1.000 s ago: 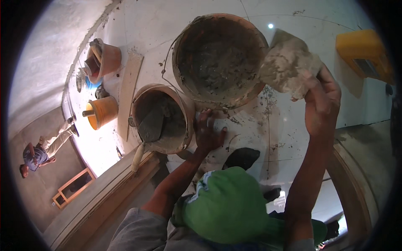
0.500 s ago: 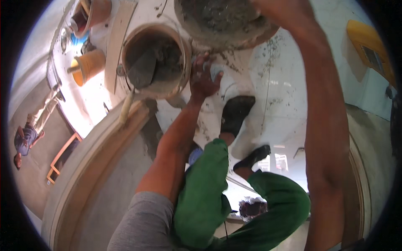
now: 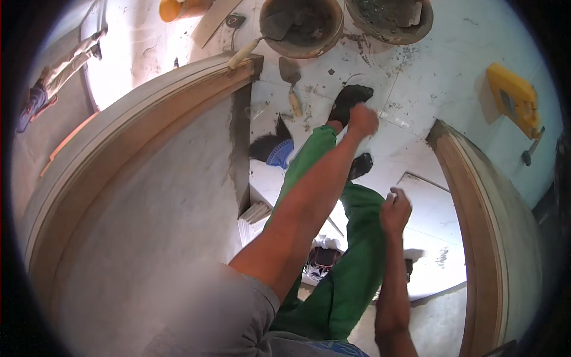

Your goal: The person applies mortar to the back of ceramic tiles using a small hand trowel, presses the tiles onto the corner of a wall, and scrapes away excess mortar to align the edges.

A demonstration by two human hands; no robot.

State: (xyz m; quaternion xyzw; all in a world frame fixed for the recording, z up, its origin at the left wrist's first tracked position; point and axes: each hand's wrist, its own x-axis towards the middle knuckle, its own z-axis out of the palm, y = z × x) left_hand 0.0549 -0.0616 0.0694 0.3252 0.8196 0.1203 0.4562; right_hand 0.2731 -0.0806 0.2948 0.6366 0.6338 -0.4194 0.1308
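My left hand [image 3: 363, 121] is over the black shoe [image 3: 345, 104] on my foot, blurred, its fingers curled in. My right hand [image 3: 395, 211] is beside the knee of my green trousers [image 3: 363, 220], fingers loosely bent and a little apart, with nothing plainly held. Ahead on the floor lies a pointing trowel [image 3: 290, 71] with a pale handle. A second trowel [image 3: 244, 53] leans in a mortar-crusted bucket [image 3: 338, 41] of grey mortar. To its right is a wide basin [image 3: 392, 40], also with mortar, holding a flat pale piece [image 3: 413, 13].
Wooden door frames [image 3: 196, 83] stand left and right [image 3: 470, 196]. A blue broom head [image 3: 279, 153] with black bristles lies by the left frame. At right are a yellow case [image 3: 514, 98] and a hammer-like tool [image 3: 533, 146]. A person [image 3: 41, 98] stands at far left.
Both hands have drawn back from the bucket and basin toward my legs. My view has shifted, so both containers now sit nearer the top edge and the trowel on the floor shows.
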